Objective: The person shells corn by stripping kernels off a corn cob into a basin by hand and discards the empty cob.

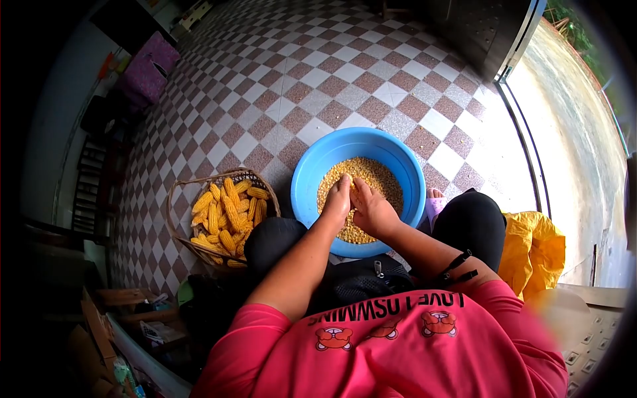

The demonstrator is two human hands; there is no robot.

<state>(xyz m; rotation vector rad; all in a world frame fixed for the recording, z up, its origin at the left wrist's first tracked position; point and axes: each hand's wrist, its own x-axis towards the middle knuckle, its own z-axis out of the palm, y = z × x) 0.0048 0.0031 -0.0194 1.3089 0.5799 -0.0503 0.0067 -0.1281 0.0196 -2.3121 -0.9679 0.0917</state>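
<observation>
Over a round blue basin [302,179], my left hand [338,200] and my right hand [375,211] are held close together, fingers curled inward. Between them shows a bit of yellow, which looks like a corn cob [353,194]; the hands hide most of it. Loose corn kernels [381,174] cover the bottom of the basin beneath both hands. To the left of the basin stands a woven basket [174,215] with a handle, heaped with several yellow corn cobs [229,209].
My knees are on either side of the basin's near edge. A yellow sack [532,252] lies by my right knee. Checkered floor tiles [318,79] stretch ahead, with a few scattered kernels. At the right is an open doorway with a metal door [488,33].
</observation>
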